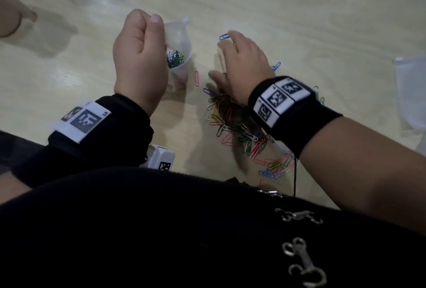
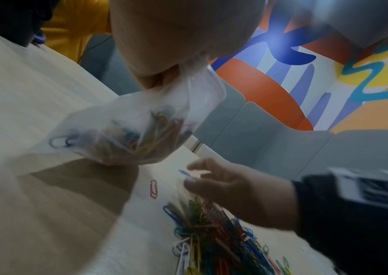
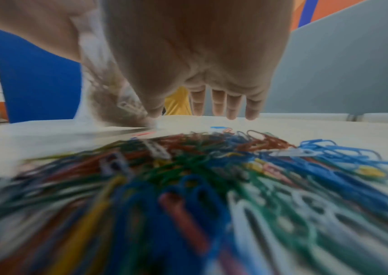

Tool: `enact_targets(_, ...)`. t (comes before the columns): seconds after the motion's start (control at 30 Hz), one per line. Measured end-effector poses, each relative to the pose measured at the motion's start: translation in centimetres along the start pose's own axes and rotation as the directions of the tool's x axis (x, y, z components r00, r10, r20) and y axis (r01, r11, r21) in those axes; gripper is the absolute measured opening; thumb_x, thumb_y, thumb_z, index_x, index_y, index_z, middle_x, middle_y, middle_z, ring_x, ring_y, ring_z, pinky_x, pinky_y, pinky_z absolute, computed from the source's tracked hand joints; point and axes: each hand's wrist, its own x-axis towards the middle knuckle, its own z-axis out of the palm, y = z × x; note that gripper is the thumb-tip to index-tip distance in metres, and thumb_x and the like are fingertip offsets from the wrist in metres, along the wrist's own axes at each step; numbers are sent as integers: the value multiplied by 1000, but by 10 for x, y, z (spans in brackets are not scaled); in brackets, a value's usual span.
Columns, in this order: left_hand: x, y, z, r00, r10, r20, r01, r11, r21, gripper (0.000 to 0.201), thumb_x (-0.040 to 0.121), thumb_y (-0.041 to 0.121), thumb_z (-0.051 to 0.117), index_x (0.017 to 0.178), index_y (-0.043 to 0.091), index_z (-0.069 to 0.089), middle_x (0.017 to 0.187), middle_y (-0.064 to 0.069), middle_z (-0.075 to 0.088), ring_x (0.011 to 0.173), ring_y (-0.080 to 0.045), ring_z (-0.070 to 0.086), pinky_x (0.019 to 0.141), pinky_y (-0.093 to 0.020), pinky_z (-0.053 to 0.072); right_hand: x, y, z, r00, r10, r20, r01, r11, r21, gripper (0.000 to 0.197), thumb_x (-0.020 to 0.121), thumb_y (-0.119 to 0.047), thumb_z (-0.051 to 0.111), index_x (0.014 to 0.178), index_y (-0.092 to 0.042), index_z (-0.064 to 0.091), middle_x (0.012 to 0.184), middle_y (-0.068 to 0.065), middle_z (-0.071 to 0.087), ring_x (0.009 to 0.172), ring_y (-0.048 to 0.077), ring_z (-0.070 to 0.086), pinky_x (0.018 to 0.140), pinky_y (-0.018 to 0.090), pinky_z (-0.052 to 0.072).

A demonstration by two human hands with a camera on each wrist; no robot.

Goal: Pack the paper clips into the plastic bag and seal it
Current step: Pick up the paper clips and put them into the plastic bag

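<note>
My left hand (image 1: 140, 57) grips the rim of a small clear plastic bag (image 1: 177, 43) that stands upright with its mouth open; several coloured paper clips (image 1: 175, 58) lie inside. The left wrist view shows the same bag (image 2: 127, 130) hanging from my fingers, its bottom on the table. My right hand (image 1: 239, 62) is spread flat, palm down, fingers straight, just above the far end of a heap of coloured paper clips (image 1: 232, 121). In the right wrist view the fingers (image 3: 221, 104) point down toward the table beyond the heap (image 3: 188, 186).
Loose clips lie apart from the heap: a pink one (image 1: 196, 78) beside the bag, blue ones (image 1: 224, 36) by my fingertips. A second clear bag (image 1: 410, 94) lies at the right edge. Another person's hand (image 1: 16, 18) rests at far left on the wooden table (image 1: 299, 22).
</note>
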Motion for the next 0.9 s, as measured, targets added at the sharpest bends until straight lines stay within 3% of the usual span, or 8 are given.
enact_targets(0.07,-2,-1,2,999,6,36,-7,1000,9,31,96,27,43,66,26,35,63,8,36,60,-9,33,59,-28,30,15,7,2,995,24,98,-22,1000,-16,73,90,-52,47,149,-16,22,160,10,11,146,27,15,118,43,21)
enact_targets(0.13,-3,-2,3,998,11,65,-13,999,29,31,96,28,43,66,26,34,63,7,36,60,-11,33,59,-30,29,19,13,4,981,-2,196,8,999,-32,75,92,-53,42,151,-15,15,161,8,4,148,26,9,119,46,18)
enact_targets(0.27,-3,-4,4,997,20,72,-23,999,39,30,96,30,43,67,25,36,62,7,37,60,-12,34,59,-30,30,1,4,10,957,-168,236,175,985,-7,67,93,-50,42,149,-22,19,161,3,11,148,22,13,118,47,19)
enact_targets(0.4,-2,-3,4,998,32,53,-36,997,69,29,95,31,43,67,26,36,64,7,38,62,-11,34,62,-30,31,-23,-9,17,914,-298,276,341,932,-123,66,92,-56,39,149,-33,17,161,-6,11,148,21,13,114,52,19)
enact_targets(0.53,-1,-1,2,998,35,52,-39,997,73,29,94,32,43,66,27,36,64,7,38,63,-11,34,63,-30,30,-48,-1,17,882,-367,296,419,898,-133,65,93,-57,39,150,-30,20,161,-3,13,147,21,17,114,48,23)
enact_targets(0.67,-3,1,8,994,7,113,-16,997,74,29,93,34,44,66,27,37,64,9,39,63,-10,35,64,-29,31,-73,22,11,895,-281,346,359,915,-186,75,91,-64,37,151,-31,7,162,-5,1,149,19,9,119,46,14)
enact_targets(0.8,-11,7,24,964,-18,266,-17,991,130,30,91,41,46,65,27,40,62,7,42,63,-16,40,66,-33,36,-94,36,6,943,-174,284,248,936,-251,79,85,-70,41,150,-36,12,162,-3,0,149,27,-1,119,52,5)
enact_targets(0.9,-17,13,37,928,-6,372,-65,982,180,28,89,44,48,67,27,43,67,-1,51,67,-20,47,68,-43,46,-107,42,5,957,-29,289,98,969,-226,76,84,-70,43,148,-41,15,161,-4,2,148,32,1,118,54,10)
